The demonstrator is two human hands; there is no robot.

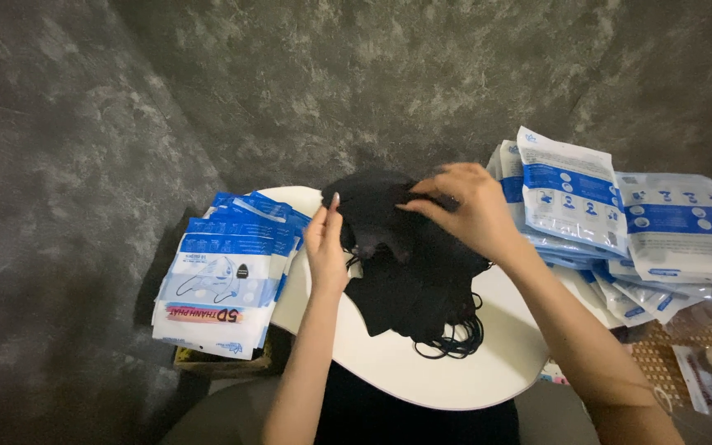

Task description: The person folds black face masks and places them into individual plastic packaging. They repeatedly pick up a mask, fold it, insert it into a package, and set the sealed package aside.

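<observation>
A heap of black face masks (405,272) lies on the middle of a small round white table (422,371), its thin ear loops (455,338) spilling in a tangle toward the near edge. Both hands are at the far end of the heap. The left hand (325,247) stands edge-on against the heap's side, fingers straight and together, its thumb tucked out of sight in the black cloth, so it seems to steady or square up the stack; whether it actually grips a mask cannot be told. The right hand (467,206) rests on top of the heap with fingers curled down and thumb meeting them, pinched on the upper masks (372,194), probably so the top ones can be peeled from the rest. Just beyond the left hand's outer side, a neat stack of blue-and-white flat packets (224,280) hangs over the table's edge, resting partly on a brown box (224,363) below. Past the right hand, a looser fan of clear packets with blue bands (611,214) is piled within easy reach. Dark mottled floor (84,165) surrounds everything.
</observation>
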